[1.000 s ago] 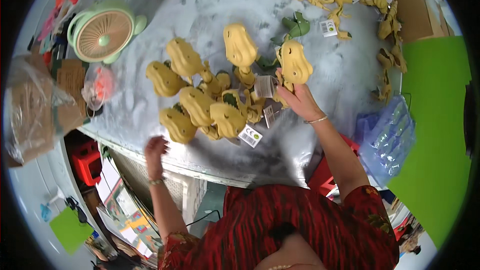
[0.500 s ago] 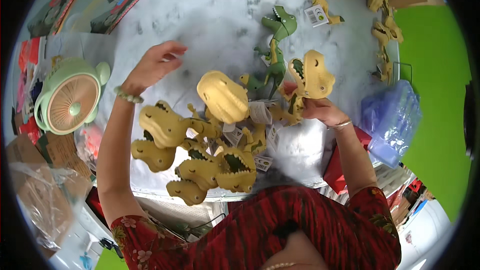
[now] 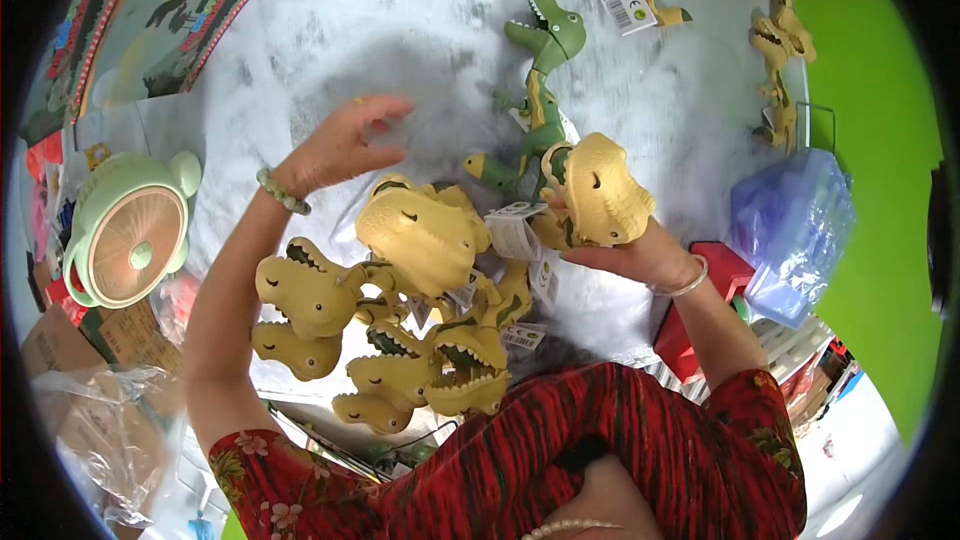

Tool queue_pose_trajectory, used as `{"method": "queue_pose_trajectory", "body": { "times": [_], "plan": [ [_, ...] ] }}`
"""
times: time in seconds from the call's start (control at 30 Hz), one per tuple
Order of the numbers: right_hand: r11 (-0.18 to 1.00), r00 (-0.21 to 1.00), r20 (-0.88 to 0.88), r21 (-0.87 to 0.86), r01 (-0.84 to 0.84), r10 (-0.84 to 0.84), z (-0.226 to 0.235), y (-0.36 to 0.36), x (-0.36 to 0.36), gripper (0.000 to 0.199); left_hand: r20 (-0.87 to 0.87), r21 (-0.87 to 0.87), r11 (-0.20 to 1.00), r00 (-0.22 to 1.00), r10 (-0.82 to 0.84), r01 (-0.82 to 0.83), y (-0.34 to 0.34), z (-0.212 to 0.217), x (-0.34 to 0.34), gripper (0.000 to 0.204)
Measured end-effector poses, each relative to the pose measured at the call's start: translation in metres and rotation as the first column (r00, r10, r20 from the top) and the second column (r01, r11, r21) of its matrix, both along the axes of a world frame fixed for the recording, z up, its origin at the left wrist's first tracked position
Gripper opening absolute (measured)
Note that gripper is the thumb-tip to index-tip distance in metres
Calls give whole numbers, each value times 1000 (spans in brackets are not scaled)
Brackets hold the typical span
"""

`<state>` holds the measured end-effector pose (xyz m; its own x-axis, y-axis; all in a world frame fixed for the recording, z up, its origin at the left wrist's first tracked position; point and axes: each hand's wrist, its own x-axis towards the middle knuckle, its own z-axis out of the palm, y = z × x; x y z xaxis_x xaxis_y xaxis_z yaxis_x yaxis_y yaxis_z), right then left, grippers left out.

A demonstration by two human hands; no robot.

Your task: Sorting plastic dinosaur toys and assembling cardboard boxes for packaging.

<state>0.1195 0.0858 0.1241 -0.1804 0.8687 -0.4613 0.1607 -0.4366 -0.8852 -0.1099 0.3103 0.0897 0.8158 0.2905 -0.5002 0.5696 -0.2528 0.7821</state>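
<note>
My right hand (image 3: pixel 635 258) grips a yellow dinosaur-head toy (image 3: pixel 602 190) with a white tag, held just above the table. My left hand (image 3: pixel 340 145) hovers with fingers spread over the grey table surface (image 3: pixel 400 30), holding nothing. Below it lies a heap of several yellow dinosaur-head toys (image 3: pixel 410 300) with open toothed jaws and paper tags. A green dinosaur toy (image 3: pixel 545 50) stands just beyond the toy in my right hand.
A pale green desk fan (image 3: pixel 135 230) sits at the left edge. Several yellow dinosaur toys (image 3: pixel 770 40) lie at the far right and top. A blue plastic bag (image 3: pixel 790 230) and a red stool (image 3: pixel 700 320) are to the right. Cardboard and clear plastic (image 3: pixel 90 410) sit lower left.
My left arm rose from below the table edge and reached out over the table. The view shifted, bringing the toy pile closer. My right hand kept hold of its yellow toy.
</note>
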Motion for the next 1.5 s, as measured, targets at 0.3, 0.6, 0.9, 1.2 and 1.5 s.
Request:
{"method": "queue_pose_trajectory", "body": {
  "times": [0.3,0.6,0.9,1.2,1.5],
  "plan": [
    [892,943,331,413,-183,39,-6,22,-16,33,22,-129,963,970,241,-236,-43,-32,-54,21],
    [694,757,615,448,-564,220,-29,117,-23,34,142,-495,428,416,898,-756,-161,-27,-56,20],
    [589,292,932,114,-800,217,4,111,-70,36,17,-694,-352,-503,864,-628,-295,-65,23,16],
    [438,389,774,162,-885,500,16,103,-52,39,74,-420,157,139,988,-894,-322,-72,-35,20],
    [625,489,798,188,-757,352,42,94,-26,45,465,260,245,343,816,-934,-227,-34,-57,27]
  ]
}}
